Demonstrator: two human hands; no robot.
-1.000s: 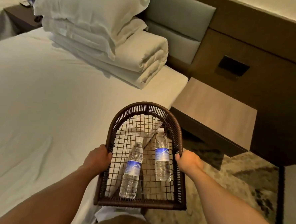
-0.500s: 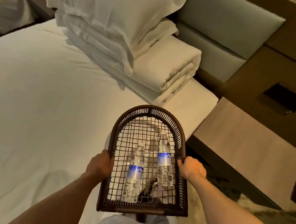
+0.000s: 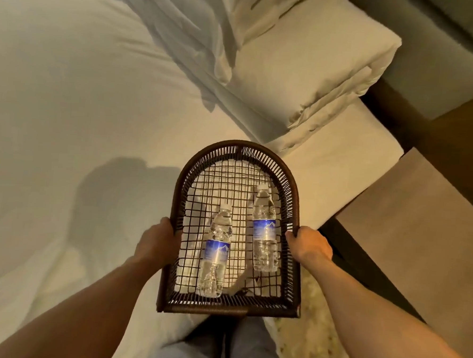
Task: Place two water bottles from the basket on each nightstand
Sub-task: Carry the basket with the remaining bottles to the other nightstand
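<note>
I carry a dark woven basket (image 3: 238, 148) with an arched far end, held level over the corner of the bed. My left hand (image 3: 156, 241) grips its left rim and my right hand (image 3: 307, 245) grips its right rim. Two clear water bottles with blue labels lie on the mesh bottom, caps pointing away from me: the left bottle (image 3: 216, 251) nearer to me, the right bottle (image 3: 265, 230) a little farther. The wooden nightstand (image 3: 420, 226) stands to the right of the basket, its top bare.
The bed (image 3: 67, 113) with a white sheet fills the left side. A folded duvet and pillows (image 3: 306, 64) are stacked at its head. A padded headboard (image 3: 446, 39) runs along the top right. Patterned carpet (image 3: 313, 346) shows beside my legs.
The view has tipped downward and moved closer to the bed's head and the nightstand. The basket stays in both hands with the bottles lying as before.
</note>
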